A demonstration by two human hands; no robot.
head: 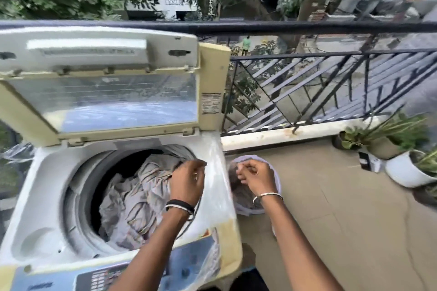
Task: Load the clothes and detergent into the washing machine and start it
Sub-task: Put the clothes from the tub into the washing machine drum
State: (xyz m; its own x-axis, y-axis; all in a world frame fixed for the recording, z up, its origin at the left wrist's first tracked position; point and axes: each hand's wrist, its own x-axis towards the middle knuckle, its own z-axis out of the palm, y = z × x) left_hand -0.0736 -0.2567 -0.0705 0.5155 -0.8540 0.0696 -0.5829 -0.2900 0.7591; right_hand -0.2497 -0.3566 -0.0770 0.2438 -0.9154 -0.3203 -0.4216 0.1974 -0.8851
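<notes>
Faint lettering, roughly "PRABH… LEELA", on distant grey building wall (173,0), white printed sticker (211,103) on cream washing-machine lid (214,66) edge, unreadable

Tiled balcony floor (343,224) bears a top-loading washing machine (47,184), a white laundry tub (248,211) just beside it, and potted plants (402,172) near the kerb.

washing machine (47,172): 1 | lid (101,92): 1 | hands: 2, left hand (186,182), right hand (255,177) | wristbands (179,204): 2 on left wrist | bangle (267,196): 1 on right wrist | bucket (277,179): 1 | striped cloth (132,201) in drum: 1 heap, pieces uncountable | plant pots: 3 plainly seen, white pot (402,175), tan pot (383,150), dark pot (340,142) | railing (307,27): 1
</notes>
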